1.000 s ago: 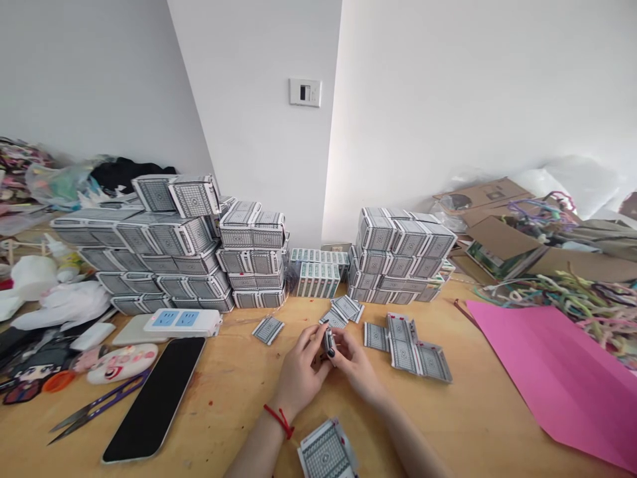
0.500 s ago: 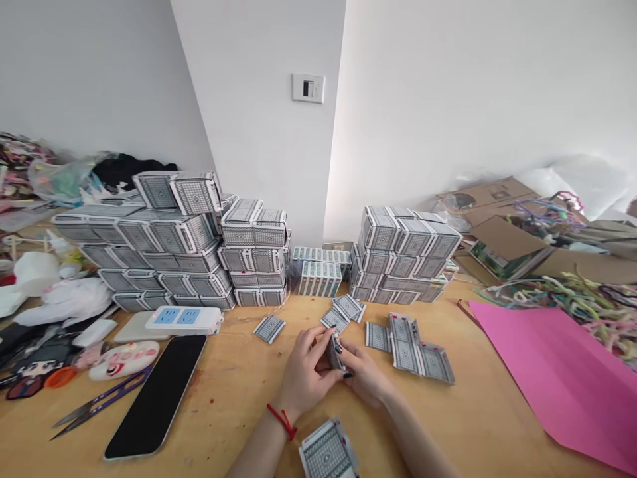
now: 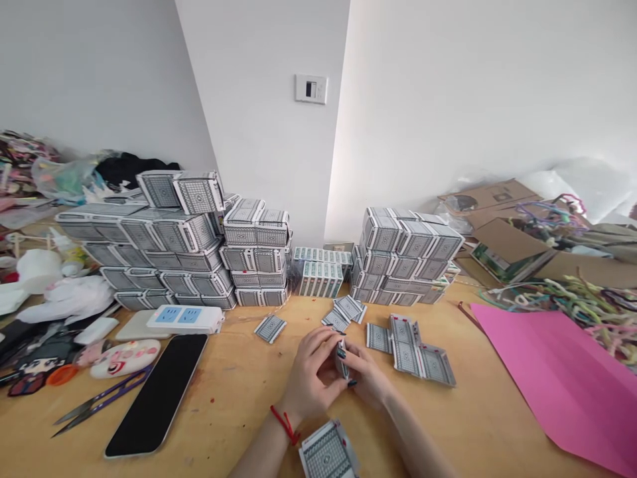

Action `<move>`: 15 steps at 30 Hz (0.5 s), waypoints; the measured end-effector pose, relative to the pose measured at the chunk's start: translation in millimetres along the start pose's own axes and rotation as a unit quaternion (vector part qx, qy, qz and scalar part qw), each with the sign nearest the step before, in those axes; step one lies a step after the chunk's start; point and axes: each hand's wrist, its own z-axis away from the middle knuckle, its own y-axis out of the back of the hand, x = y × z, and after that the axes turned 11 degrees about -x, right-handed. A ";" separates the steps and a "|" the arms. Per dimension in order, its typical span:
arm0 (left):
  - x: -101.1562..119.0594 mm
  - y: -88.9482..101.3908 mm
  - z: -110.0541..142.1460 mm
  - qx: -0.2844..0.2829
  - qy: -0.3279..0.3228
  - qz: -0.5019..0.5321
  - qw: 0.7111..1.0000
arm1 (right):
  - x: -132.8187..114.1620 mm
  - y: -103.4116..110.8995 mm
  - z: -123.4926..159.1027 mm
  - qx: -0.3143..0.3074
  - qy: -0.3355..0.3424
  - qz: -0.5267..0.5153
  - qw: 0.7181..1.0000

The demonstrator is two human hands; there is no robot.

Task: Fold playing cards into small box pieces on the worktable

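Between my two hands is a small bundle of playing cards point(image 3: 342, 362), held on edge and mostly covered by fingers. My left hand point(image 3: 312, 368), a red string at its wrist, closes on it from the left. My right hand point(image 3: 365, 375) grips its right side, dark-nailed fingers pressed on it. Near my forearms lies a folded-card piece point(image 3: 327, 455) with patterned backs. To the right of my hands rests a joined, partly folded card piece point(image 3: 411, 352). Loose cards point(image 3: 343, 311) lie just beyond my fingers, and another card point(image 3: 270, 328) sits to the left.
Stacks of folded-card blocks stand at the back left point(image 3: 169, 259) and back right point(image 3: 408, 255), with card packs point(image 3: 321, 275) between. A phone point(image 3: 158, 395), scissors point(image 3: 102, 401) and a power strip point(image 3: 185, 318) lie left. Pink paper point(image 3: 552, 378) and a cardboard box point(image 3: 542, 252) are right.
My hands have turned the bundle slightly, so it shows more edge-on, and shifted a little to the right. My left fingers now curl further over its top.
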 end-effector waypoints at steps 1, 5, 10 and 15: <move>-0.5 -0.8 0.1 -0.004 -0.008 0.007 1.000 | -0.7 -0.2 0.5 -0.001 -0.002 0.000 1.000; -3.6 -3.2 1.0 -0.006 -0.022 0.010 1.000 | 0.0 0.2 0.7 0.013 -0.005 0.001 1.000; -3.3 -1.7 0.9 -0.005 -0.017 0.004 1.000 | 4.2 1.7 -2.0 0.044 0.016 -0.004 0.999; -1.3 -1.0 1.1 0.005 0.020 0.017 1.000 | -1.1 1.6 0.6 -0.003 -0.012 0.025 1.000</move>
